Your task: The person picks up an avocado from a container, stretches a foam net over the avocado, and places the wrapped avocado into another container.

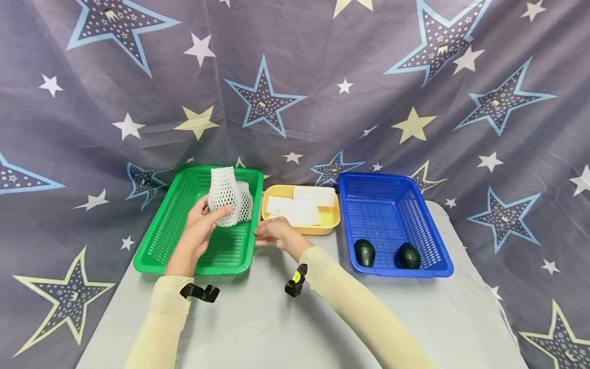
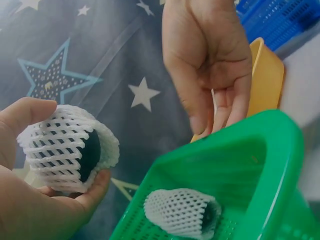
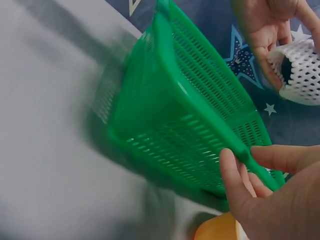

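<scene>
My left hand [image 1: 195, 233] holds a white foam net sleeve [image 1: 223, 197] above the green basket [image 1: 159, 220]. In the left wrist view, a dark rounded item [image 2: 90, 156] shows inside the sleeve [image 2: 52, 150], between thumb and fingers. A second netted item [image 1: 246, 201] lies in the basket, and its dark end shows at the net's opening in the left wrist view. My right hand [image 1: 282, 237] grips the basket's right rim; the right wrist view has thumb and fingers [image 3: 232, 172] on opposite sides of the rim [image 3: 200, 112].
A yellow container [image 1: 318, 229] with white foam nets [image 1: 295, 210] stands between the baskets. Two dark green avocados [image 1: 364, 253] [image 1: 408, 255] lie near the front of the blue basket [image 1: 438, 246] on the right. A star-patterned cloth [image 1: 313, 143] hangs behind.
</scene>
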Available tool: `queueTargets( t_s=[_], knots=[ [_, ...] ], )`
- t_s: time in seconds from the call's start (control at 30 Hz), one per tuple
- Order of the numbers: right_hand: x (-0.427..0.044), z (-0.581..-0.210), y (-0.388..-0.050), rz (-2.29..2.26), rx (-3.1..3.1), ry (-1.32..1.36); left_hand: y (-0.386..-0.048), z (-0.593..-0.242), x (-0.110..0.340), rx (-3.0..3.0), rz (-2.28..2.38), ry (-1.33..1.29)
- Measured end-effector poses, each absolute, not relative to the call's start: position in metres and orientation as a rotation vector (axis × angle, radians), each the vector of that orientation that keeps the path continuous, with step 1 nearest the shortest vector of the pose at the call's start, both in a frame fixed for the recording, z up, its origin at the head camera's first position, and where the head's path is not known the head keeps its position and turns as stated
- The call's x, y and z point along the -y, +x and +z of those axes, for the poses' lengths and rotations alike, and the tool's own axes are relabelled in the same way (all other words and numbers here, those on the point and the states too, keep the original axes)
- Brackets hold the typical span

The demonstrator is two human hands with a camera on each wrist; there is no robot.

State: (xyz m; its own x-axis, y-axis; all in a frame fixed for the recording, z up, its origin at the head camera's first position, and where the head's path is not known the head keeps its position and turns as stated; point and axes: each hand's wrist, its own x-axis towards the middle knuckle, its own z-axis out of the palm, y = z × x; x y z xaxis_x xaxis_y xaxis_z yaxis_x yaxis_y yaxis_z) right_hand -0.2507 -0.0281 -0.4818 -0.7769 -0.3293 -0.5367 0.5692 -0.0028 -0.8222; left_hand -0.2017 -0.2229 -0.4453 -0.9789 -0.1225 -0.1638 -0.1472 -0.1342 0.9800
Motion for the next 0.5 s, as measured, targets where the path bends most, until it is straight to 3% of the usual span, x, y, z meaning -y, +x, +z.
queueTargets(
  t_s=[0.5],
  knots=[
    [0.034, -0.494, -0.249, -1.878, -1.738, 0.241, -0.219, -0.429, 0.256, -2.037, 2.271, -0.484]
  ],
)
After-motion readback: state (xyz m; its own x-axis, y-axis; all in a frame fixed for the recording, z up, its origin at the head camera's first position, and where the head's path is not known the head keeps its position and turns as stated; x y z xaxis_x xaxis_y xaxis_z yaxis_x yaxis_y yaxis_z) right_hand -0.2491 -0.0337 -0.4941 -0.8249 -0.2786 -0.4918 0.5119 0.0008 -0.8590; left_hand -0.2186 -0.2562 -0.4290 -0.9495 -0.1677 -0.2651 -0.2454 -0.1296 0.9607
